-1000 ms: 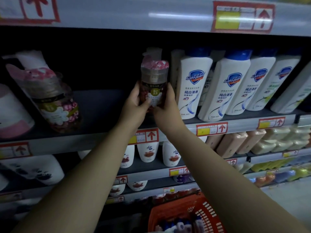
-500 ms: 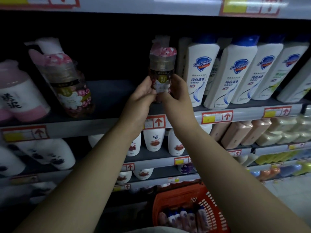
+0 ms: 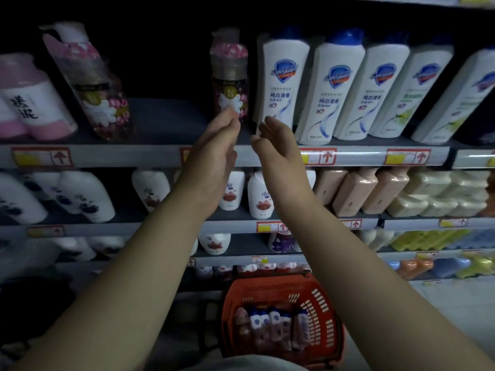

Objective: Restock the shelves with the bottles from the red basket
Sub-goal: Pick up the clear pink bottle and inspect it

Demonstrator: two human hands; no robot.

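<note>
Floral bottles, count two: the upright bottle (image 3: 229, 76), that's our landmark, and a tilted bottle (image 3: 91, 87) well to its left. Further left again, pink-and-white bottles (image 3: 34, 103), two that I can make out. Swing right of the landmark to the white bottles (image 3: 284, 84). That's five in the front row, three with blue labels, then two with green. Below and to the right of it, peach bottles (image 3: 353, 191), three side by side. Two hands just under the landmark, the left hand (image 3: 211, 156) and the right hand (image 3: 278, 148). One basket (image 3: 316, 303) far below it, and inside that, small bottles (image 3: 276, 325). They're blurred, but there are at least four.
</note>
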